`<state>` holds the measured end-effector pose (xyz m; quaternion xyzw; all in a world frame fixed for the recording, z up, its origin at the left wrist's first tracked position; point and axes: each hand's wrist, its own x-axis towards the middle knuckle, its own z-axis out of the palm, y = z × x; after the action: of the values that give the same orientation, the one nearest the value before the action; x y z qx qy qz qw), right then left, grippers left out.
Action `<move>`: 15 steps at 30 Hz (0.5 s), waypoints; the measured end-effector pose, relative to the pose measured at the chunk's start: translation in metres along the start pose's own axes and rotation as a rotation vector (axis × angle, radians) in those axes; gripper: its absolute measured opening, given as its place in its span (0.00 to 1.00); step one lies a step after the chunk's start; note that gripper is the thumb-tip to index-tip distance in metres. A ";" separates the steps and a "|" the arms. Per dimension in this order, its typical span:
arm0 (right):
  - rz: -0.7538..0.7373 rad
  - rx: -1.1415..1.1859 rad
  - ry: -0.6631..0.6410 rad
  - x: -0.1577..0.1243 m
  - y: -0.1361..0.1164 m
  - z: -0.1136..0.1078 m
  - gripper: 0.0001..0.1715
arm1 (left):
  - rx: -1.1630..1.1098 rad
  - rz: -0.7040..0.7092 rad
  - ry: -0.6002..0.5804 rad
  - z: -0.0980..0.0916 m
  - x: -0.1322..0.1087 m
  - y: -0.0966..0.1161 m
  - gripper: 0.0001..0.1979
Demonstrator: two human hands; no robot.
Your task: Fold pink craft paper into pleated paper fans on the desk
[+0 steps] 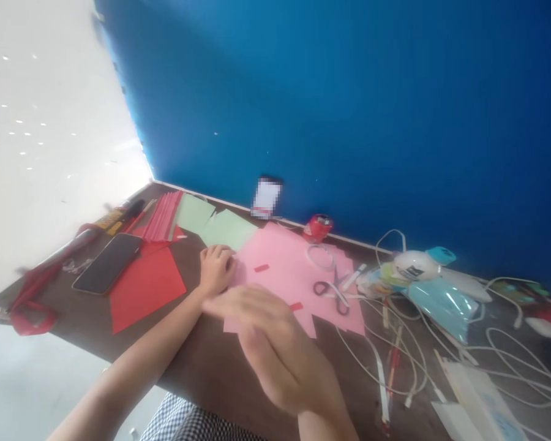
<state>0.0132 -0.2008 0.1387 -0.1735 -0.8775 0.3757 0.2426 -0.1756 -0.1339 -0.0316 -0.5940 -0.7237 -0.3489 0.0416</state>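
Note:
My left hand (pixel 217 269) rests at the left edge of the pink paper sheets (pixel 275 257), its fingers curled; whatever they may hold is hidden. Nearer to the camera, my right hand (pixel 270 343) is raised over the table with its fingers stretched out together, and nothing shows in it. Two small red strips lie on the pink sheets, one of them a red strip (pixel 261 268) near the middle. Scissors (pixel 333 294) and a roll of tape (pixel 320 256) lie on the right part of the pink paper. Green paper (pixel 224 229) is behind my left hand.
On the left are red paper (pixel 149 288), a black phone (pixel 108 263) and folded pink paper (pixel 164 215). A red can (pixel 318 227) stands near the blue wall (pixel 349 122). White cables (pixel 413 367), a white bottle (pixel 416 265) and a light-blue packet (pixel 443 306) crowd the right.

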 end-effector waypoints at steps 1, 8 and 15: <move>0.035 -0.046 0.005 0.010 0.000 -0.002 0.21 | 0.027 -0.023 0.003 0.002 0.001 -0.002 0.12; 0.440 -0.597 -0.123 0.069 0.081 0.027 0.18 | -0.024 0.001 -0.160 0.008 0.001 -0.006 0.15; 0.517 -0.741 0.014 0.111 0.186 0.044 0.27 | -0.045 -0.109 -0.111 0.007 0.003 -0.008 0.13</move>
<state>-0.0802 -0.0496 0.0067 -0.4645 -0.8790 0.0832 0.0681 -0.1808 -0.1273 -0.0392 -0.5729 -0.7481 -0.3335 -0.0309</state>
